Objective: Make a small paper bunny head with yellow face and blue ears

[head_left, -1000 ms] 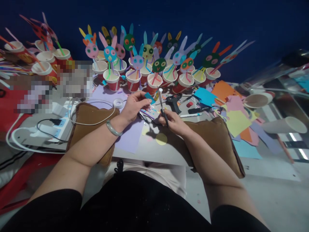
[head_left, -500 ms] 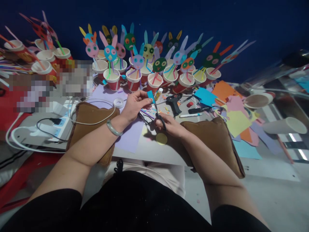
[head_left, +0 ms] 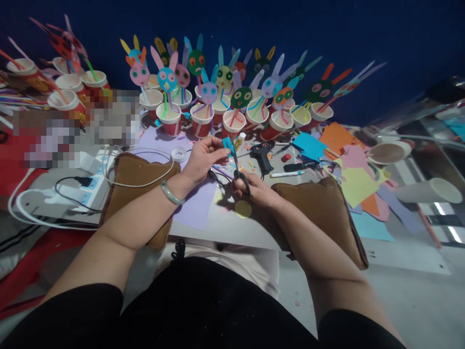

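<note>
Between thumb and fingers, my left hand pinches a small piece of blue paper. My right hand is closed around the black handles of a pair of scissors. The scissor blades point up and away from me and meet the right edge of the blue paper. A yellow paper circle lies on the table below my right hand. Just behind the blue paper stands a glue stick. Under my left wrist lies a sheet of purple paper.
Paper cups holding rabbit-faced paper figures line the back. A black glue gun, a white pen and coloured paper lie to the right. Brown cushions flank my arms. A power strip with cables is at left.
The scissor handles have opened a little in my right hand, and the blades have shifted slightly at the blue paper. My left hand has stayed almost in place.
</note>
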